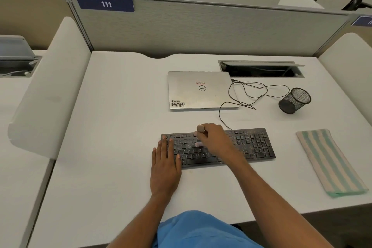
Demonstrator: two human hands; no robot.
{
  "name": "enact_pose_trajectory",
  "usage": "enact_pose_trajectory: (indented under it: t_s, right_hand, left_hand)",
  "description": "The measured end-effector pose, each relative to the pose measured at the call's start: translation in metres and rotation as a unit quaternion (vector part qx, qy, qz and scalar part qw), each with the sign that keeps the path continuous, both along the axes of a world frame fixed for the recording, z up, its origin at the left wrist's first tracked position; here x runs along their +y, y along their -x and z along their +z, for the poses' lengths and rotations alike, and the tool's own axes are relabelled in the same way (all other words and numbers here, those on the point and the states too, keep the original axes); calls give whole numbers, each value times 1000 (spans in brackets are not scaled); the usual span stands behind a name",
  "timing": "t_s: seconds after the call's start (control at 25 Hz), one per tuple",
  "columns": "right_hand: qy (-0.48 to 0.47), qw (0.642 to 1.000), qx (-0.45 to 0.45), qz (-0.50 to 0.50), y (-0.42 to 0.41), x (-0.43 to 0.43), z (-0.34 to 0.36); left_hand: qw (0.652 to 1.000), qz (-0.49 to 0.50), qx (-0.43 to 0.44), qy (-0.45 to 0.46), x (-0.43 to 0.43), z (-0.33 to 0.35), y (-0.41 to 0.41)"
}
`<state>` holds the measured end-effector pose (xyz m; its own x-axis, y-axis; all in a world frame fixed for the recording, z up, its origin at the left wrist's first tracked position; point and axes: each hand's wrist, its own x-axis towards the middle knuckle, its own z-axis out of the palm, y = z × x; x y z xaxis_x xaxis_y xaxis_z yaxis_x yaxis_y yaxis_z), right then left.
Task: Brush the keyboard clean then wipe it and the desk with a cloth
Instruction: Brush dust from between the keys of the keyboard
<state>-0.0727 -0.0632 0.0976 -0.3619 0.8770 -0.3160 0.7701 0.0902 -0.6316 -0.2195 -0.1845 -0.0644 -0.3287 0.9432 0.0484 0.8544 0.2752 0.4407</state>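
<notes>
My left hand (165, 167) lies flat, steadying the keyboard (251, 145); just right, my right hand (215, 139) grips a brush (200, 128). Best to sweep lightly rightward.

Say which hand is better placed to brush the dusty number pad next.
Right: the right hand grips the brush midway along the keyboard; the left hand lies flat on its left end.

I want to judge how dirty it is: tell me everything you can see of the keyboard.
The keyboard is black, plastic-looking, full-size with a number pad, lying flat on the white desk. Pale dust speckles it, thickest on the right half. A thin black cable leaves its back edge. The left hand rests flat on its left end; the right hand holds a small wooden-handled brush on the middle keys, bristles blurred.
</notes>
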Motion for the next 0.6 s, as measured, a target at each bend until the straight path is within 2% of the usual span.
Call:
enact_pose_trajectory:
  t_s: [0.32,0.48,0.6]
  right_hand:
    - [24,993,15,-118,-28,6,19]
    - [43,998,29,-25,1,-6,19]
    - [58,997,3,50,16,-12,12]
  left_hand:
    - [1000,-3,-4,-7,1,-3,1]
    - [1000,-3,-4,-3,1,-3,0]
    - [1000,-3,-2,1,1,-4,1]
